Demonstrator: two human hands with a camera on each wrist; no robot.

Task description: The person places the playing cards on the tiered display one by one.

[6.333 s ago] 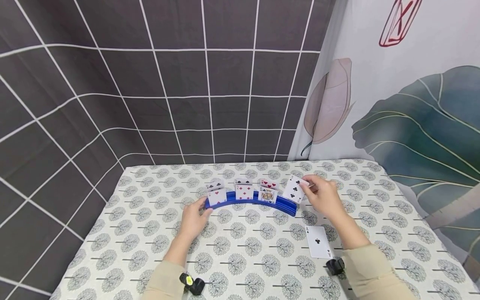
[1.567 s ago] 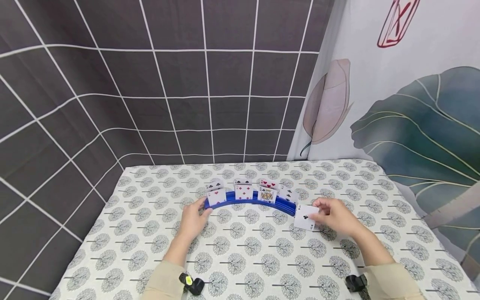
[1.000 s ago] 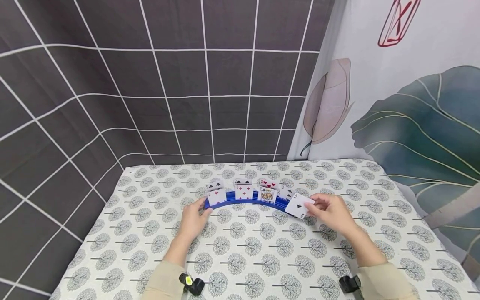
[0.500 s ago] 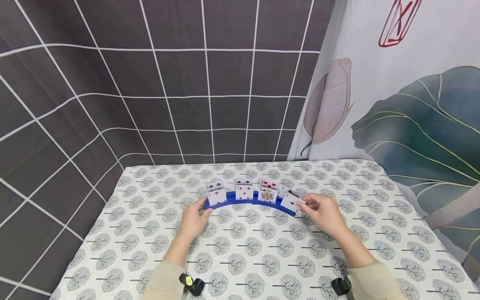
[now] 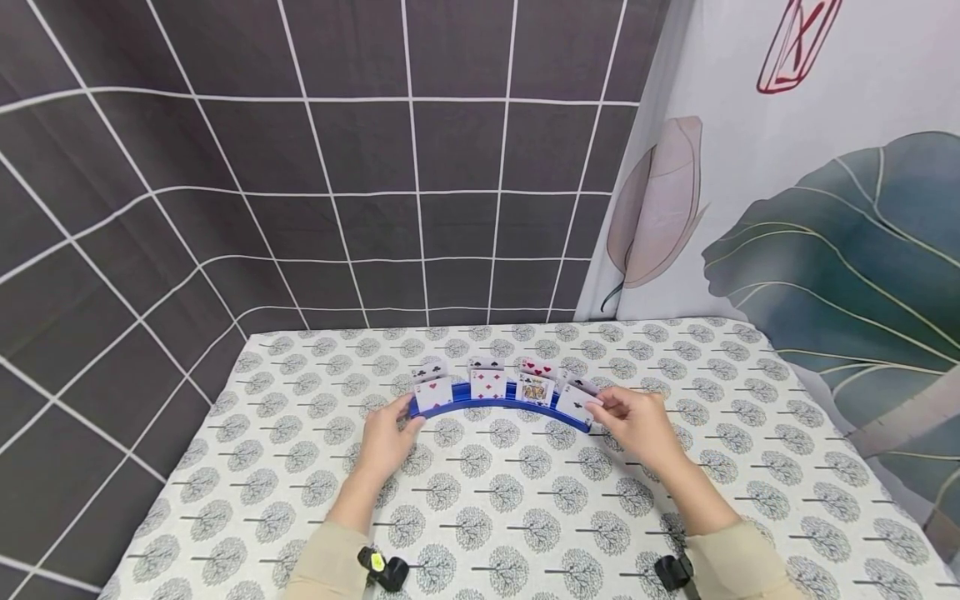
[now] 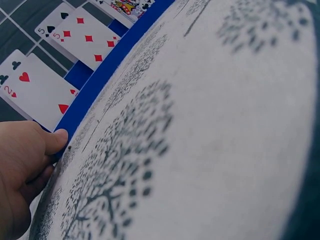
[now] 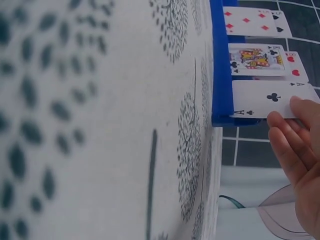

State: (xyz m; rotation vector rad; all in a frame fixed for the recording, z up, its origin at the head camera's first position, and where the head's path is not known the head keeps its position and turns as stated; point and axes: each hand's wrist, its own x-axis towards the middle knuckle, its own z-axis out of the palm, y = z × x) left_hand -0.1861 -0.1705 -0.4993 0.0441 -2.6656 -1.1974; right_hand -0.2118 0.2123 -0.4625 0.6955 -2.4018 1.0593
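Observation:
In the head view, my left hand grips the left end of a curved blue card holder, thumb in front. My right hand pinches the ace of clubs by its right edge. The ace stands in the holder's right end, its lower edge at the front slot, partly covering a black-suited card behind. Leftward along the front row stand the king of clubs, five of diamonds and two of hearts.
Behind the front row rise a clubs card, the five of spades and a hearts card. A tree-print cloth covers the table. A dark gridded curtain hangs behind it, with a leaf-print curtain at right.
A clubs card went into the rear right slot. The ace of clubs, earlier flat on the table, was lifted and moved up-left into the holder's right end. My left hand stays put.

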